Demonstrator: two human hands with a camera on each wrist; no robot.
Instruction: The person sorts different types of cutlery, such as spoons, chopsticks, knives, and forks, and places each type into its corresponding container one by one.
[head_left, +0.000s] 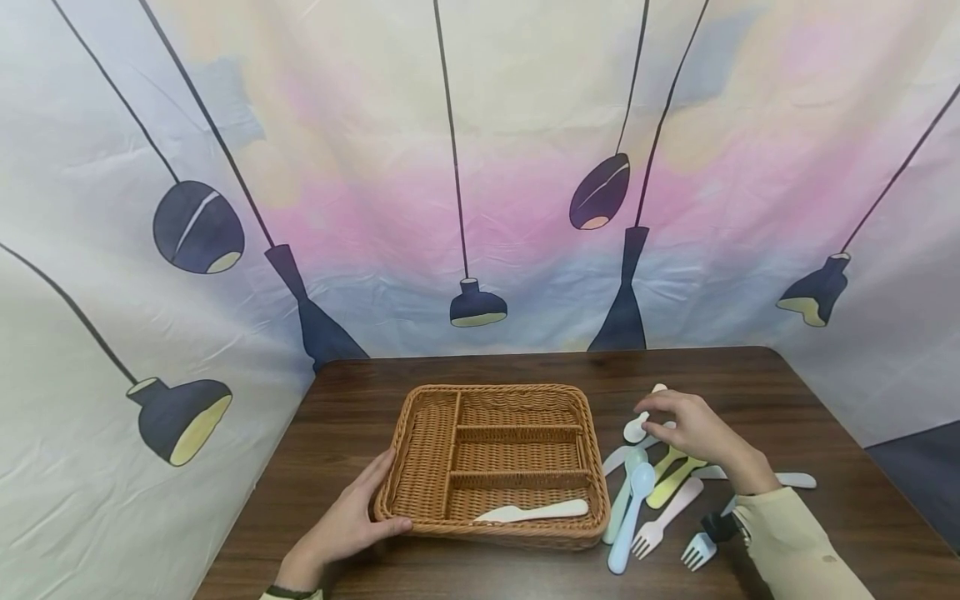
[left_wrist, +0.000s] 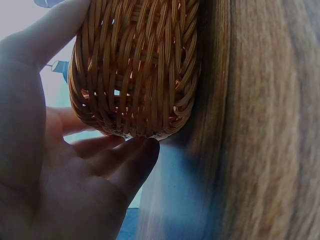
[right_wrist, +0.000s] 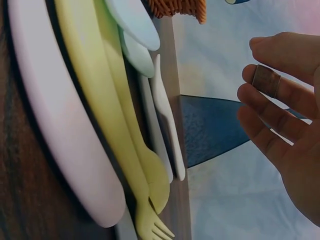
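Observation:
My left hand [head_left: 348, 512] grips the left end of a brown wicker basket [head_left: 390, 500], thumb at the front rim and fingers along the side. In the left wrist view, the fingers [left_wrist: 132, 162] touch the basket's woven end. A white knife [head_left: 534, 511] lies in the basket's front compartment. My right hand [head_left: 697, 427] hovers over a white spoon [head_left: 634, 430], partly covering it. The right wrist view shows its fingers loosely bent, a ring on one, with nothing between them. Below it lie yellow utensils [head_left: 675, 483], one of them a fork [right_wrist: 145, 215].
Right of the basket, a blue spoon [head_left: 632, 517], a green spoon [head_left: 620, 510], a pink fork [head_left: 660, 525] and a blue fork [head_left: 699, 550] lie on the dark wooden table [head_left: 810, 417]. A white handle [head_left: 797, 480] shows beyond the right wrist. A lamp-patterned cloth [head_left: 525, 250] hangs behind.

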